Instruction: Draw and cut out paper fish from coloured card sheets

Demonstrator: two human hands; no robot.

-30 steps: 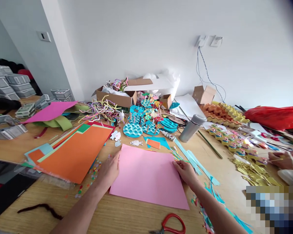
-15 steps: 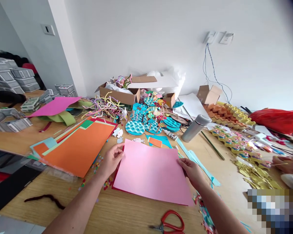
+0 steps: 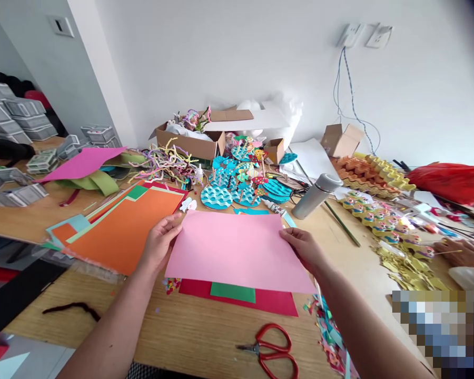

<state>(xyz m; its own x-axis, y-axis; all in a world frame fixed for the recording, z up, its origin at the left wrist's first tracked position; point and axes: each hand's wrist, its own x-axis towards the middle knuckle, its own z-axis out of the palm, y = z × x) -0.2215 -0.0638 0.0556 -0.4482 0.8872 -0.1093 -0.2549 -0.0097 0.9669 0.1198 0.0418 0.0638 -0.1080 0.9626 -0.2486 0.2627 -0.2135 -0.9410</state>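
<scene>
Head view, from the left: your orange sheet (image 3: 118,226) lies slantwise on top of a stack of coloured paper, just beyond the forearm on that side. Next comes your left hand (image 3: 160,242), thumb and fingers pinching the pink sheet (image 3: 237,252) by its left edge, close to the far corner. That sheet spans the space between your hands, its long axis running left to right, so neither hand is nearer to it; both touch it. Its near edge sits over a red sheet (image 3: 276,307), which shows as a strip on the near side with a green paper piece (image 3: 233,293) on it. The pink sheet overhangs that strip at both left and right. Farther right and on the near side, the red-handled scissors (image 3: 270,345) lie on the wooden table (image 3: 197,337), blades pointing left, nearer to your right hand than to your left. Your right hand (image 3: 303,246) pinches the right edge near its far corner, thumb on top. Beyond it stands a silver flask (image 3: 317,196), tilted in this view.
</scene>
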